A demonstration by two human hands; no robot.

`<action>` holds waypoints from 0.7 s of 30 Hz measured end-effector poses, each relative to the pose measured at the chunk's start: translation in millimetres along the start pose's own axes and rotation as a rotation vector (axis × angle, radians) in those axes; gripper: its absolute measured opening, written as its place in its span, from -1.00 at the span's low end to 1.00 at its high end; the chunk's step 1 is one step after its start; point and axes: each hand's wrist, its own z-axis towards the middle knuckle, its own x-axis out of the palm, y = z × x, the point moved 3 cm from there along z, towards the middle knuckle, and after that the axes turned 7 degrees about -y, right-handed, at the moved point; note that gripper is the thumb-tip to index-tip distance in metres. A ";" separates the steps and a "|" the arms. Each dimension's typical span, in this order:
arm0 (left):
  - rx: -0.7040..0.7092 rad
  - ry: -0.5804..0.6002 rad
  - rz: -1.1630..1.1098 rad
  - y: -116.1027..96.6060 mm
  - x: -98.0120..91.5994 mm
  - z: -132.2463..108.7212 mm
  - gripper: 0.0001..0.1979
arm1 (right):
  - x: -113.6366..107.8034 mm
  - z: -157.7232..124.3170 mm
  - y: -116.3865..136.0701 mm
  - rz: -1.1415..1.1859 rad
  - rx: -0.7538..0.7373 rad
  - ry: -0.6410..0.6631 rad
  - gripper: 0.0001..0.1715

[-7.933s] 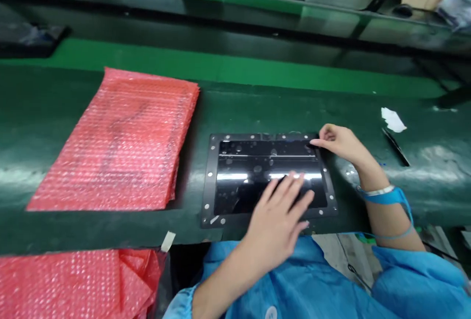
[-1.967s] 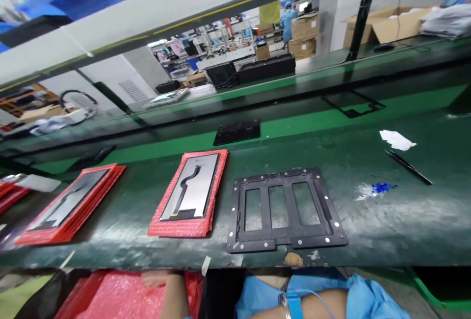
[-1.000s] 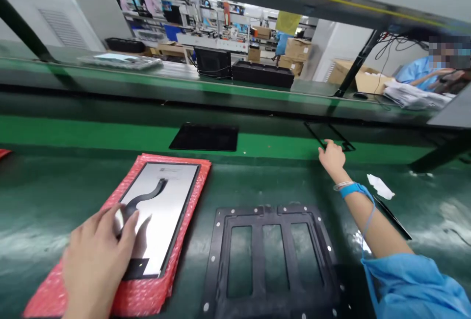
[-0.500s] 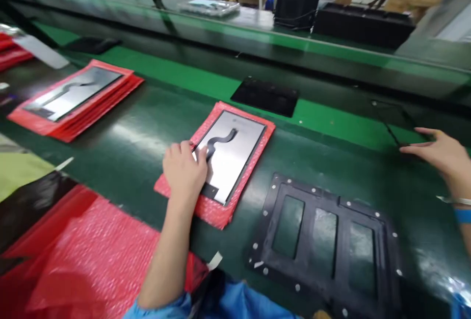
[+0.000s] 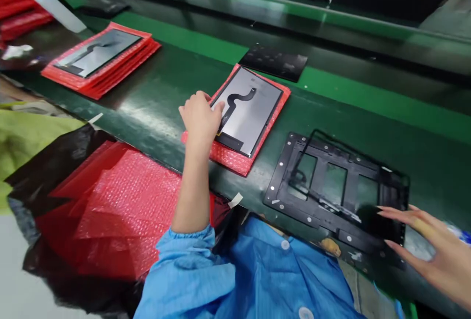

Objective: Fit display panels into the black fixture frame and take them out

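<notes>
A silver-backed display panel with a black S-shaped flex cable lies on a red bubble-wrap sleeve. My left hand is closed on the panel's left edge, thumb on top near the cable; the fingers underneath are partly hidden. My right hand grips the right end of a thin black frame, thumb and fingers on either side. That frame hovers or rests, tilted, over a black fixture with three rectangular windows and round studs; I cannot tell whether they touch.
On the left of the green bench stands a stack of red sleeves topped by another panel. A dark plate lies on the bright green strip behind. Red bubble wrap fills a black bag below the front edge.
My right hand has brought the black frame from the far right back of the bench toward me, over the fixture. My left hand stays at the panel's edge. The view has tipped downward.
</notes>
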 end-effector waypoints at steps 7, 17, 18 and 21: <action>-0.094 0.162 -0.558 4.6 -24.3 2.0 -0.72 | 4.5 2.5 21.0 0.040 -0.155 0.095 -0.64; -0.358 0.086 -1.332 11.9 -71.8 -79.4 -0.58 | 6.8 10.4 37.3 0.008 -0.193 0.117 -0.53; -0.383 0.132 -1.376 8.9 -70.4 -89.1 -0.56 | 8.0 10.6 38.7 0.010 -0.199 0.108 -0.53; -0.483 0.282 -1.511 -4.9 -58.5 -118.8 -0.45 | 9.5 11.4 46.3 0.021 -0.209 0.072 -0.52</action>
